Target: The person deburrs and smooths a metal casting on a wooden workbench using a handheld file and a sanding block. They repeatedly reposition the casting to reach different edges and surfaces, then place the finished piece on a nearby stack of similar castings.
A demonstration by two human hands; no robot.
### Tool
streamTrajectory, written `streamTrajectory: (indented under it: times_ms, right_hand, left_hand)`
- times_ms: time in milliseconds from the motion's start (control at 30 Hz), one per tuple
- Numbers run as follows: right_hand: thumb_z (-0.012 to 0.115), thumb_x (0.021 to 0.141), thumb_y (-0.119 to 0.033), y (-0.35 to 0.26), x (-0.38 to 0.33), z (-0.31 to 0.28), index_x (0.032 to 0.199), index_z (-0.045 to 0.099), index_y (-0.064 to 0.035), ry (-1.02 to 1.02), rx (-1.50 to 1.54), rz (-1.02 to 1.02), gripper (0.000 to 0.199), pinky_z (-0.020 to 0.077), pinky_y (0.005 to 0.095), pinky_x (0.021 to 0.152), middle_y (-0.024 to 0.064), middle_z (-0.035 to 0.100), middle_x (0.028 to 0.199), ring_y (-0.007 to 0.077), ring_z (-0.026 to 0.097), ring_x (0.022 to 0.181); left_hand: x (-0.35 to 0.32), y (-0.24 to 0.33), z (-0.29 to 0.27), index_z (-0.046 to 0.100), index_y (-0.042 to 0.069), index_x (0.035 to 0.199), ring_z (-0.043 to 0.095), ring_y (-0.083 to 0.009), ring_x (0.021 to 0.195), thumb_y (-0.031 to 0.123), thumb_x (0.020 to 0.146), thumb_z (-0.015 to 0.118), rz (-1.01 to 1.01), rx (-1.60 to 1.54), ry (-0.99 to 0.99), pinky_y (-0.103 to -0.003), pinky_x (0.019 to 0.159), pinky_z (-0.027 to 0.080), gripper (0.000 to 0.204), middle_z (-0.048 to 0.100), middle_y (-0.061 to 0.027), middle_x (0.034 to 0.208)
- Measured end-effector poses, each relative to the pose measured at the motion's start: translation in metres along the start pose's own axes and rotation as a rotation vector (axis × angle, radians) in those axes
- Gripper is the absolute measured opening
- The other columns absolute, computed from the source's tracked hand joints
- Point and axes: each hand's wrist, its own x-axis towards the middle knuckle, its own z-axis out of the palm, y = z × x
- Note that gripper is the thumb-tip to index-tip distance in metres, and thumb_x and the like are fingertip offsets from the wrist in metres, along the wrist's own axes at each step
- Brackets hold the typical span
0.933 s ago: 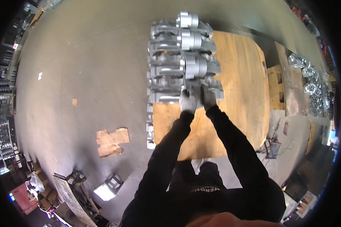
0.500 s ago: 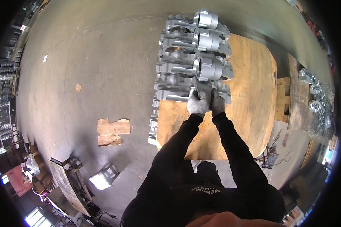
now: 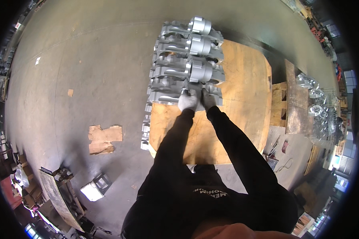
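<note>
Rows of silver-grey metal castings are stacked at the far end of a wooden board [image 3: 243,103]. Each row has flat, notched arms, and round collars [image 3: 200,46] stand on the rows behind. At the nearest row, my left hand [image 3: 188,100] in a pale knit glove is closed on the left side of a grey metal casting [image 3: 194,85]. On its right side, my right hand [image 3: 208,98], in a darker-looking glove, grips the same part. Both hands hide much of this casting, and their fingertips are partly out of sight.
More castings show along the board's left edge. Torn cardboard [image 3: 105,139] and a small white-topped stool [image 3: 92,191] are on the concrete floor to the left. Wooden pallets [image 3: 295,95] with wrapped metal parts [image 3: 317,95] stand at the right.
The whole scene has shifted left in the picture as my head turned. Both hands stay on the nearest casting, with little visible movement against it.
</note>
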Motion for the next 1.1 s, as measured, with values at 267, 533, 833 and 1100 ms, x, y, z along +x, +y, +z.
streamTrajectory:
  times_ms: [267, 533, 833, 1100]
  right_hand:
    - [0.067, 0.099, -0.040, 0.122, -0.140, -0.077, 0.107, 0.072, -0.0033, 0.111, 0.101, -0.070, 0.038, 0.0556, 0.0388, 0.085, 0.0154, 0.077, 0.102, 0.0290, 0.074, 0.101]
    - [0.058, 0.093, -0.011, 0.512, -0.460, -0.132, 0.084, 0.064, -0.0030, 0.013, 0.498, 0.854, 0.014, 0.0474, 0.0337, 0.050, 0.0098, 0.062, 0.073, 0.0197, 0.060, 0.062]
    - [0.079, 0.082, -0.036, 0.827, -0.645, -0.154, 0.091, 0.072, -0.0095, -0.256, 0.715, 0.644, 0.029, 0.0575, 0.0492, 0.074, 0.0078, 0.076, 0.092, 0.0293, 0.070, 0.082]
    - [0.082, 0.077, -0.043, 0.826, -0.583, -0.397, 0.093, 0.073, -0.0106, 0.720, 0.252, 0.836, 0.038, 0.0564, 0.0458, 0.082, 0.0089, 0.075, 0.093, 0.0304, 0.069, 0.088]
  left_hand:
    - [-0.023, -0.135, -0.053, 0.060, 0.002, 0.132, 0.063, -0.0374, 0.125, 0.051, 0.105, 0.054, 0.285, -0.070, 0.053, -0.041, 0.103, 0.050, 0.056, 0.068, -0.0220, 0.130]
    - [-0.291, -0.399, -0.148, 0.058, -0.009, 0.132, 0.062, -0.0459, 0.124, 0.049, 0.104, 0.040, -0.586, 0.669, -0.187, -0.051, 0.108, 0.047, 0.067, 0.063, -0.0346, 0.130]
    - [-0.467, -0.347, -0.006, 0.067, 0.005, 0.115, 0.067, -0.0459, 0.113, 0.052, 0.100, 0.049, -0.165, 0.633, -0.369, -0.052, 0.096, 0.052, 0.052, 0.071, -0.0278, 0.113]
    - [-0.469, -0.154, 0.209, 0.061, 0.004, 0.114, 0.065, -0.0166, 0.073, 0.029, 0.106, 0.058, 0.130, -0.043, -0.794, -0.031, 0.063, 0.055, 0.026, 0.068, -0.0082, 0.086]
